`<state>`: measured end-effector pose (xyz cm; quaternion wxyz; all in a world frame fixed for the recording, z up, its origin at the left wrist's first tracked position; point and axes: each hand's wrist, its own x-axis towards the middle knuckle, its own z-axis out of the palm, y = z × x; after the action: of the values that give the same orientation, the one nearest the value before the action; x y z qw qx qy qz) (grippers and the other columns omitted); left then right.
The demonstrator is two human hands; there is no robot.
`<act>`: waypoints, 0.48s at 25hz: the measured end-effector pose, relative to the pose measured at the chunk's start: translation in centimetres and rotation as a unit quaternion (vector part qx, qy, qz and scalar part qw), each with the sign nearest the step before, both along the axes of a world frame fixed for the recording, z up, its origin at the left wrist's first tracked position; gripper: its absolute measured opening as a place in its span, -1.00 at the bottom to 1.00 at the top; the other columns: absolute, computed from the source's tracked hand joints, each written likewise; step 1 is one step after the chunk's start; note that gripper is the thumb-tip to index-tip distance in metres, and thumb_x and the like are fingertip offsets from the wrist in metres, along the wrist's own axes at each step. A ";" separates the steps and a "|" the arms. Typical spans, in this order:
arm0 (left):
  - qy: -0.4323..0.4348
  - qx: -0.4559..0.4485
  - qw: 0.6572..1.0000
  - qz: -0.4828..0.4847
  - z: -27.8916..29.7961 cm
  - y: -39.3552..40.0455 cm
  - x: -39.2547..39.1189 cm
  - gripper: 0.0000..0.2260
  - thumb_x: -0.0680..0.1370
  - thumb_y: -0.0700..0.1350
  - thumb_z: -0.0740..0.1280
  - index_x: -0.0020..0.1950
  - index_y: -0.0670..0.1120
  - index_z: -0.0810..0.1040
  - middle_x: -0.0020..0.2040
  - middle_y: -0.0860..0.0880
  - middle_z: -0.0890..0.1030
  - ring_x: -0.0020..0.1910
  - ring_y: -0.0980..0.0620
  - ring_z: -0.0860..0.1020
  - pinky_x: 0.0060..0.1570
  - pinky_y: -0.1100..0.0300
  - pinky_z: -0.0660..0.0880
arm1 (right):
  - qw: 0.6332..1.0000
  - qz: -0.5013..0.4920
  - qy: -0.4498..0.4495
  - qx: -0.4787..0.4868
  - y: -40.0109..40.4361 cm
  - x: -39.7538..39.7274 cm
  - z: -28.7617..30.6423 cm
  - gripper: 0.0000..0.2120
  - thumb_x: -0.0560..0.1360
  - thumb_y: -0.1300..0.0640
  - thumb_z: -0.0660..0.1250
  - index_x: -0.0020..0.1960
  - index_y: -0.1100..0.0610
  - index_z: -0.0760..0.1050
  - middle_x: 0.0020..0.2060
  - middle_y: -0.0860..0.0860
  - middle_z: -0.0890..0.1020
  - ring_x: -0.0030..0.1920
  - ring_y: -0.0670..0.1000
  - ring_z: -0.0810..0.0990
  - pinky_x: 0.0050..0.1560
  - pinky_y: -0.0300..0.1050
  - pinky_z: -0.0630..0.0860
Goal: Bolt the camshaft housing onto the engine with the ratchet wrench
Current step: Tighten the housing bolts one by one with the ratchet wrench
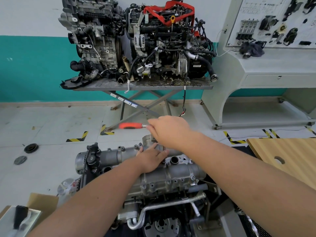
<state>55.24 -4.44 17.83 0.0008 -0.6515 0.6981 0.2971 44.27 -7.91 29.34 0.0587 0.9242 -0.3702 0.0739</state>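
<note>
The grey cast camshaft housing [171, 177] lies along the top of the engine [162, 211] in front of me, with several bolts showing along its near edge. My left hand [150, 159] rests flat on the middle of the housing, fingers spread toward the far side. My right hand [169, 129] grips the metal head end of the ratchet wrench [130, 125] above the housing's far end. The wrench's orange handle sticks out to the left and is blurred. The socket and the bolt under my right hand are hidden.
Two engines [136, 40] sit on a scissor lift table [142, 86] straight ahead by the wall. A grey training console [266, 65] stands at right, a wooden board [287, 154] near right. A cardboard box [34, 207] and a plastic bag [66, 187] lie at lower left.
</note>
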 end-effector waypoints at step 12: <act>-0.092 0.027 0.995 -0.022 0.2 -0.1 -0.6 -0.58 0.72 0.05 -0.07 0.56 0.05 0.27 0.63 -0.04 0.08 0.61 -0.02 -0.09 0.46 -0.32 -0.15 | 0.428 -0.074 -0.603 0.669 -0.8 -1.7 -3.1 -0.76 0.63 0.17 0.17 0.24 0.07 0.50 -0.03 0.10 0.73 0.15 0.09 0.67 0.12 -0.11 0.53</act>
<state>54.60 -4.50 18.07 0.0892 -0.6602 0.7012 0.2540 42.59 -8.74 26.23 -0.8112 0.3627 -0.3117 0.3365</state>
